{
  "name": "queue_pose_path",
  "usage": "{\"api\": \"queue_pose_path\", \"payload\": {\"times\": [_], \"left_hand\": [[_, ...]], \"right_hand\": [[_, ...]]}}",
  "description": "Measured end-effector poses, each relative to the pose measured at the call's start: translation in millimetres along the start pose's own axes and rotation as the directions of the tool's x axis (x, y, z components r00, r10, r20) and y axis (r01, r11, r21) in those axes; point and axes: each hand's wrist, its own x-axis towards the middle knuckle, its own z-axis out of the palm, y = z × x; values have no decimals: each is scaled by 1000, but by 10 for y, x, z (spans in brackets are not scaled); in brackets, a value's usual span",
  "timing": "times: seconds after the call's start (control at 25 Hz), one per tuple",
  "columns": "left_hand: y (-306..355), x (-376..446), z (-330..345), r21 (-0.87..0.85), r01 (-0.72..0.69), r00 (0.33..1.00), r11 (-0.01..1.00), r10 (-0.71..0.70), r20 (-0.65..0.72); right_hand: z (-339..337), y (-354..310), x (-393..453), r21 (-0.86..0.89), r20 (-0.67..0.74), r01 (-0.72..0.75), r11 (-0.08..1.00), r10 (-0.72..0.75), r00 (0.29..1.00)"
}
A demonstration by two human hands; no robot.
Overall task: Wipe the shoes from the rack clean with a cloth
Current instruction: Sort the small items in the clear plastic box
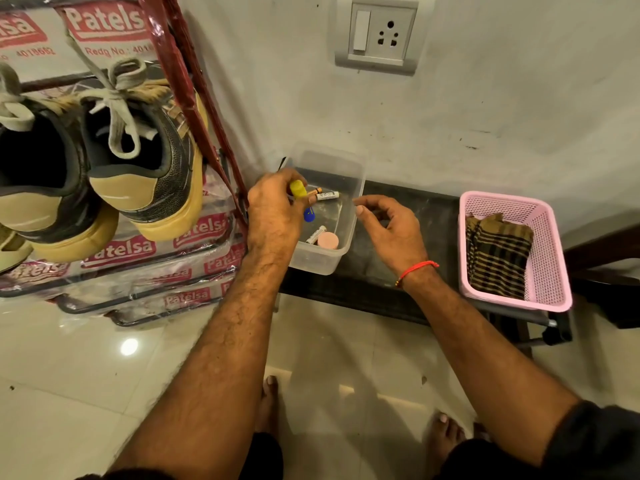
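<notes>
Two black and tan shoes (145, 157) with grey laces sit on the red-framed rack (194, 81) at the left. A striped brown and black cloth (498, 254) lies folded in a pink basket (554, 271) at the right. My left hand (277, 209) grips a small yellow-capped object (298, 188) over a clear plastic box (356, 206). My right hand (391, 226) hovers beside the box's right wall with loosely curled fingers and holds nothing.
The clear box holds batteries (327, 195), a blue item (309, 214) and a round pink lid (328, 240). Box and basket stand on a dark low bench (374, 271) against the wall. A wall socket (381, 34) is above. My bare feet stand on the glossy tile floor (86, 375).
</notes>
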Motion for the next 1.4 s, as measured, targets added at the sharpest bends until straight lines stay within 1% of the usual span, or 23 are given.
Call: {"api": "queue_pose_path", "payload": {"times": [0.12, 0.24, 0.32, 0.4, 0.48, 0.56, 0.64, 0.72, 0.8, 0.88, 0.96, 1.04, 1.08, 1.12, 1.16, 1.2, 1.24, 1.28, 1.32, 1.36, 1.4], "left_hand": [[-42, 1, 45, 165, 18, 1000, 986, -22, 22], [-37, -3, 62, 236, 89, 993, 968, -103, 49], [-6, 0, 29, 208, 129, 986, 970, -148, 81], [6, 24, -20, 174, 130, 986, 976, -146, 83], [11, 42, -73, 170, 127, 988, 977, -140, 67], [-5, 52, -113, 154, 134, 987, 979, -146, 70], [-33, 71, -147, 141, 107, 993, 984, -112, 29], [-36, 81, -189, 86, 82, 996, 993, -79, -33], [-47, 96, -218, 31, 57, 996, 998, -55, -73], [-61, 100, -233, 28, 56, 995, 998, -53, -85], [-65, 94, -235, 36, 64, 995, 997, -61, -78], [-53, 92, -229, 34, 38, 998, 999, -37, -48], [-39, 84, -217, 36, 17, 1000, 999, -16, -18], [-27, 78, -200, 42, 1, 1000, 999, -1, 10], [-21, 72, -182, 42, -3, 1000, 999, 2, 21], [-17, 69, -168, 29, 10, 1000, 1000, -10, 12], [-8, 74, -161, -2, 31, 999, 1000, -31, -10], [4, 78, -166, -50, 58, 997, 997, -60, -37], [12, 85, -174, -115, 84, 994, 990, -91, -57], [12, 94, -188, -180, 103, 991, 978, -116, -66], [8, 103, -200, -229, 117, 989, 966, -134, -61]], "right_hand": [[23, -45, -17, -64, 19, 39, 997, -38, 999], [1, -74, -13, -87, 57, 18, 996, -13, 998], [-9, -82, -12, -74, 56, 6, 997, -2, 998], [-6, -86, -15, -43, 31, -15, 999, 17, 999], [-2, -101, -24, -2, 1, -78, 997, 78, 997], [29, -100, -42, 44, 12, -150, 988, 150, 989], [77, -92, -60, 88, 37, -213, 973, 211, 977], [106, -91, -71, 95, 54, -250, 963, 246, 968], [107, -97, -74, 76, 62, -247, 966, 243, 968], [98, -91, -71, 73, 68, -236, 969, 231, 971], [97, -82, -58, 76, 78, -232, 970, 226, 971], [105, -73, -49, 65, 86, -245, 967, 239, 967], [99, -77, -53, 47, 80, -235, 971, 231, 970], [83, -86, -50, -11, 49, -178, 984, 179, 983], [59, -113, -41, -109, 12, -67, 992, 69, 998], [46, -153, -9, -220, -7, 66, 973, -70, 998], [53, -217, 57, -300, 13, 184, 936, -189, 982], [83, -303, 157, -349, 73, 262, 900, -253, 965], [148, -389, 290, -389, 160, 304, 869, -262, 952], [248, -476, 445, -440, 251, 314, 841, -221, 943], [360, -548, 598, -503, 328, 302, 810, -145, 933]]}}
